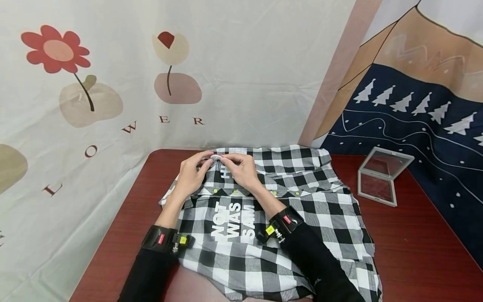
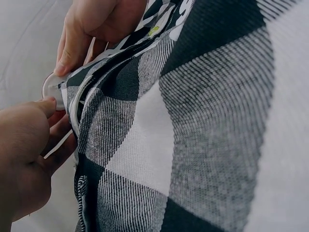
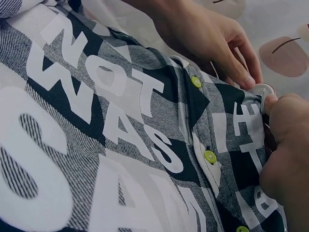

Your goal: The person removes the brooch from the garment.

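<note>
A black-and-white checked shirt (image 1: 302,209) with white lettering and small green buttons (image 3: 209,156) lies spread on a dark red table (image 1: 407,251). At the shirt's far edge both hands meet on a small round silvery disc (image 1: 216,157). My left hand (image 1: 205,162) pinches the disc (image 2: 50,87) from the left with thumb and fingers. My right hand (image 1: 227,160) pinches the disc (image 3: 263,90) from the right together with the shirt's edge. The left wrist view has the left hand (image 2: 43,108) low and the right hand (image 2: 65,65) above. Fabric hides most of the disc.
A clear hinged display box (image 1: 381,176) stands open at the table's back right. A flower-print cloth (image 1: 113,84) hangs behind and to the left, a mountain-print cloth (image 1: 415,105) to the right. Bare table shows on both sides of the shirt.
</note>
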The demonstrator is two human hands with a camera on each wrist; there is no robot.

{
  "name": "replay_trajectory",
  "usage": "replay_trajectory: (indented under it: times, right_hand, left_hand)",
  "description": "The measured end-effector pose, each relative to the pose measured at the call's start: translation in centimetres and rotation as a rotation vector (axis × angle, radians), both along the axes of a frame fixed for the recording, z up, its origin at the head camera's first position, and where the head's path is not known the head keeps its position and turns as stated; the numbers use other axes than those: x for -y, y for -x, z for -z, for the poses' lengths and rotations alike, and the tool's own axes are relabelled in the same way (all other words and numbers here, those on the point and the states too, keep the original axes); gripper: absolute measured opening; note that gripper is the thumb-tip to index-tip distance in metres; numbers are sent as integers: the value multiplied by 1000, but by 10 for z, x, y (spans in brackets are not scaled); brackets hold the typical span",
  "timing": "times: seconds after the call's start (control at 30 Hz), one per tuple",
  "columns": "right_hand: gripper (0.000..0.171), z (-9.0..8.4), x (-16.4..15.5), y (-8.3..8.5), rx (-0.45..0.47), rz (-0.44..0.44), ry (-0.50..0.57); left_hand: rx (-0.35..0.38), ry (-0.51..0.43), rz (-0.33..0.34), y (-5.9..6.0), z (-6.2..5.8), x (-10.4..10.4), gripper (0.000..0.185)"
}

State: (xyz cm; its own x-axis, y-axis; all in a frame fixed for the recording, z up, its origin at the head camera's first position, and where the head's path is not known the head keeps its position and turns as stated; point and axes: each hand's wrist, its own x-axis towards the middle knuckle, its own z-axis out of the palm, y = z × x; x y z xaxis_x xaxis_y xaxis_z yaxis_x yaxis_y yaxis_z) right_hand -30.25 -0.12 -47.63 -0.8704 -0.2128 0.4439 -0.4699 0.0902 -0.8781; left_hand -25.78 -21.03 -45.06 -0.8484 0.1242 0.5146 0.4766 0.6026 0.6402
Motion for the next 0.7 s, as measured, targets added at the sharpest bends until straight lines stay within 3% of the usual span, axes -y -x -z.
replay_trajectory:
  times: [0.7]
  right_hand:
    - [17,-1,-1,2,19,-36,-23]
  left_hand:
    - [16,-10,-36,1,1,1,18]
